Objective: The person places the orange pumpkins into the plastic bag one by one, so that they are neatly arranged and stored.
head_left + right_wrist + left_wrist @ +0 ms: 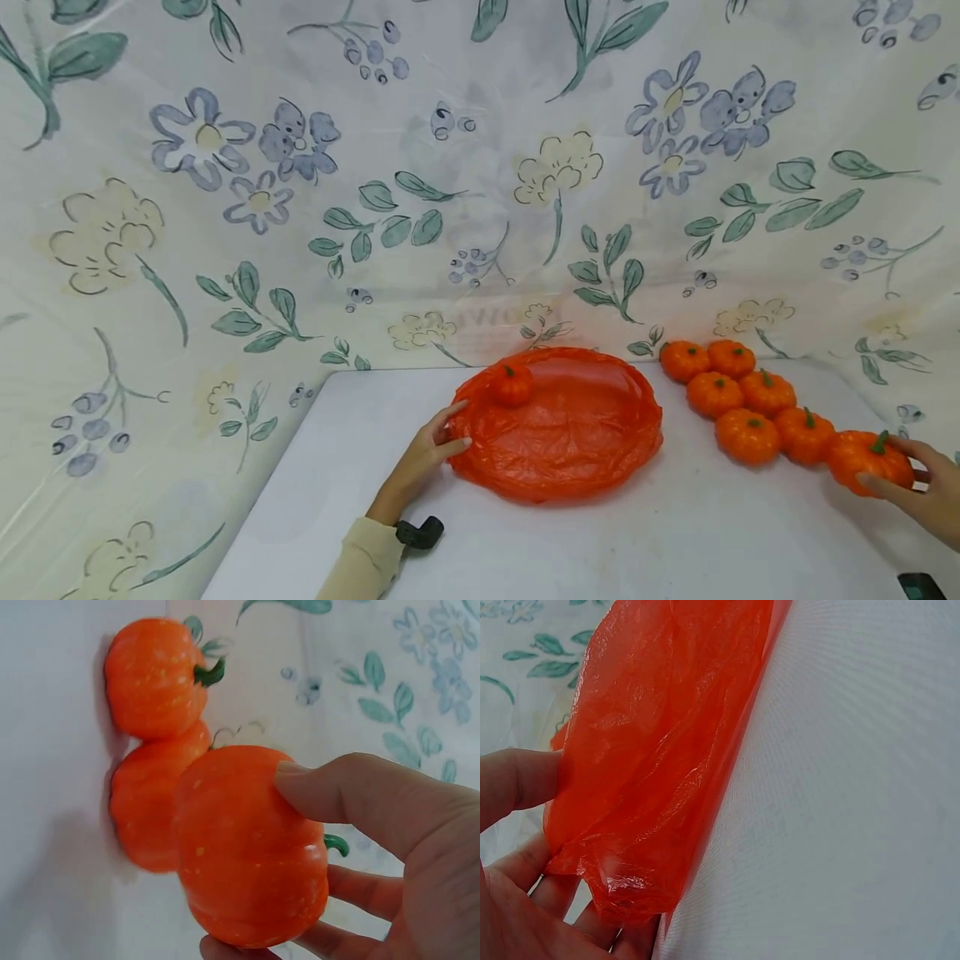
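Left hand [429, 446] pinches left rim of red plastic bag [562, 425], maybe to keep it still and wide. Lone pumpkin [512, 386] sits inside rim, far left. Right hand [926, 492] holds big pumpkin [862, 464] around sides, likely so it won't slip. Six other pumpkins [748, 438] sit close in pairs, right side of white counter [712, 533].

The worktop [697, 533] is white and flat, and its left edge runs in a slanting line in the head view. Toward its far side lies a red oval piece of thin, shiny, crinkled plastic film [573, 437], with a bunched rim. To the right of it, six small orange ribbed pumpkins with green stems [715, 394] sit in three pairs, closely together, forming a slanting band from the far edge toward the near right.
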Motion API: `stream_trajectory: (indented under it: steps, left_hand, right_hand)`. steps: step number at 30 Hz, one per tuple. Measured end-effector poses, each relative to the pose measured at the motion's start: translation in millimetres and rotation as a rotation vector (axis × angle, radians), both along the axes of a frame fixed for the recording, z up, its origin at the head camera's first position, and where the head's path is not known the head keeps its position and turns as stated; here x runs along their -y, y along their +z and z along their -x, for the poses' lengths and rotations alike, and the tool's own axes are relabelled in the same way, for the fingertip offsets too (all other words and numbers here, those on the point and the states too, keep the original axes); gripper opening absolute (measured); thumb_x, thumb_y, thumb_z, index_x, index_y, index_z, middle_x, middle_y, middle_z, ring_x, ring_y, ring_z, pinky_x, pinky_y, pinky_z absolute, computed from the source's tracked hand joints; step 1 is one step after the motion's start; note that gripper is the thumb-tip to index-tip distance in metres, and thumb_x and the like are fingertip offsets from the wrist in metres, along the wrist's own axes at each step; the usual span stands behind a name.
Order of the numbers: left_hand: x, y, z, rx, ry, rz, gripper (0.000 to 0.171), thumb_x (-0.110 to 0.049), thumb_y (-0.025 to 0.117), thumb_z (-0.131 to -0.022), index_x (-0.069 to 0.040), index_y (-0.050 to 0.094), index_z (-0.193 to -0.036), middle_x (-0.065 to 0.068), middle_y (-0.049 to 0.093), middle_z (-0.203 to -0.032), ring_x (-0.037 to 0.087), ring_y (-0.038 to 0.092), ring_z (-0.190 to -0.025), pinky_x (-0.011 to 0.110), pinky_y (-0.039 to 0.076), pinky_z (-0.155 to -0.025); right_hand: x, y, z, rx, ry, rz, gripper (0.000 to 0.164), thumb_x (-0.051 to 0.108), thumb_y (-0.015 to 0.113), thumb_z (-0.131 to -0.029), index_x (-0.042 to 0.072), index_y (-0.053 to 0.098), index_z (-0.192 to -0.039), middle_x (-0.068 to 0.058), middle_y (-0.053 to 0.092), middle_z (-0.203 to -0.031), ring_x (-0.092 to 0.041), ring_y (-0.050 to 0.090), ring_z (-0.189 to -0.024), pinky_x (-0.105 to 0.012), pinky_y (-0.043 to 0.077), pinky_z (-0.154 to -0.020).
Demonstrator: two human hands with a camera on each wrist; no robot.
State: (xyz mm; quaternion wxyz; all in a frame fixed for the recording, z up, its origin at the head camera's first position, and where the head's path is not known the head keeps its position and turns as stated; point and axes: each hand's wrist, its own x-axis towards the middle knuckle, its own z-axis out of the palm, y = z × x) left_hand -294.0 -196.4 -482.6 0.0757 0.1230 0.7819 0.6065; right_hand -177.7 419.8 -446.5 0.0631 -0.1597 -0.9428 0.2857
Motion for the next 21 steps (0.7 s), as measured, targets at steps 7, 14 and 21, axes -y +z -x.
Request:
stream_trajectory:
  steps: [7, 14, 21]
  left_hand:
    - [1.0, 0.4, 0.7, 0.000, 0.017, 0.007, 0.065, -0.021, 0.066, -0.092, -0.024, 0.041, -0.152, 0.009, 0.038, -0.159, 0.031, 0.048, -0.133, 0.047, 0.048, -0.107]
    - [0.7, -1.7, 0.0, -0.009, 0.014, 0.020, 0.065, -0.020, 0.064, -0.093, -0.020, 0.039, -0.153, 0.012, 0.034, -0.161, 0.035, 0.043, -0.139, 0.050, 0.044, -0.110]
    - [0.1, -0.9, -0.4, -0.003, 0.017, 0.014, 0.066, -0.021, 0.066, -0.092, -0.022, 0.041, -0.153, 0.010, 0.038, -0.159, 0.031, 0.049, -0.130, 0.043, 0.051, -0.104]
  right_hand:
    - [22.5, 28.2, 9.8, 0.001, 0.126, 0.013, 0.100, 0.054, 0.058, -0.095, -0.017, 0.014, -0.148, -0.049, 0.014, -0.140, -0.062, 0.029, -0.112, -0.061, 0.054, -0.078]
    - [59.7, 49.5, 19.5, -0.033, 0.289, 0.029, 0.090, 0.041, 0.065, -0.096, -0.018, 0.021, -0.147, -0.047, 0.021, -0.141, -0.059, 0.036, -0.115, -0.066, 0.049, -0.090]
    - [104.9, 59.7, 31.7, -0.157, 0.460, 0.004, 0.079, 0.034, 0.072, -0.092, -0.012, 0.036, -0.144, -0.037, 0.037, -0.141, -0.055, 0.040, -0.122, -0.072, 0.043, -0.093]
